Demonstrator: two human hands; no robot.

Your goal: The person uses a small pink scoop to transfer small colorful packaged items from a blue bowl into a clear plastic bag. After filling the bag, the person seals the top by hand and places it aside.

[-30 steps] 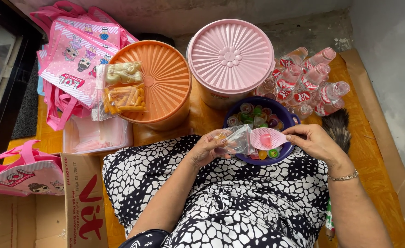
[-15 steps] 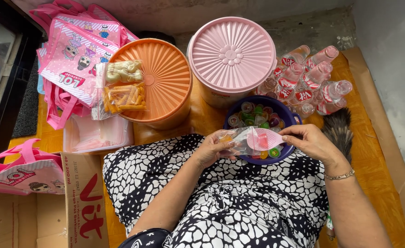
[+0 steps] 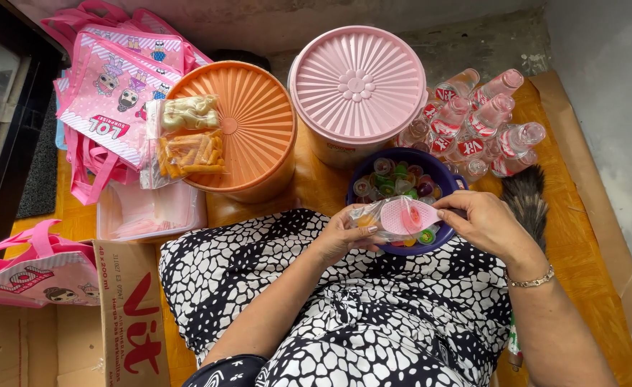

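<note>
Right hand (image 3: 484,223) tips pink scoop (image 3: 407,216) into clear bag (image 3: 373,216).

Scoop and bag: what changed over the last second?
The right hand moved the pink scoop left, up to the mouth of the clear bag held by the left hand. Both grips unchanged. Purple bowl, tubs and bottles stayed put.
</note>
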